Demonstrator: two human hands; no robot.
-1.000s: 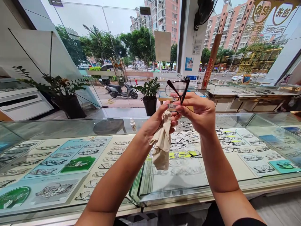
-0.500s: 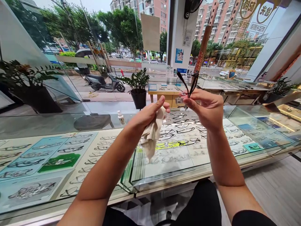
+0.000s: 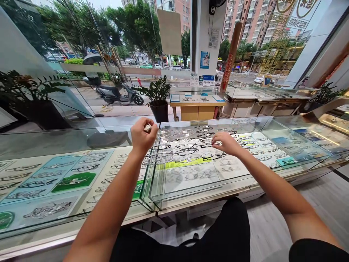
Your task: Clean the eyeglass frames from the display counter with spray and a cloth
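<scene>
My left hand [image 3: 143, 137] is closed in a fist above the glass counter. A pale bit of the cleaning cloth [image 3: 147, 127] pokes out at the top of the fist; the rest is hidden inside the fingers. Over the right part of the display, my right hand [image 3: 227, 143] is low, thumb and fingertips pinched at the end of a pair of black eyeglasses [image 3: 206, 141]. The fingers partly cover where they meet the frame. Rows of other eyeglasses [image 3: 187, 149] lie around and in front of that hand.
The glass display counter [image 3: 191, 196] spans the view, with several frames on blue and green trays [image 3: 73, 182] at left. A potted plant [image 3: 159, 96] stands behind it. Farther back is a wooden display table [image 3: 197, 111] by the window.
My right hand has lowered the black eyeglasses from chest height to the counter. My left hand has moved left and closed around the cloth, which hung loose before. The small white bottle is out of sight.
</scene>
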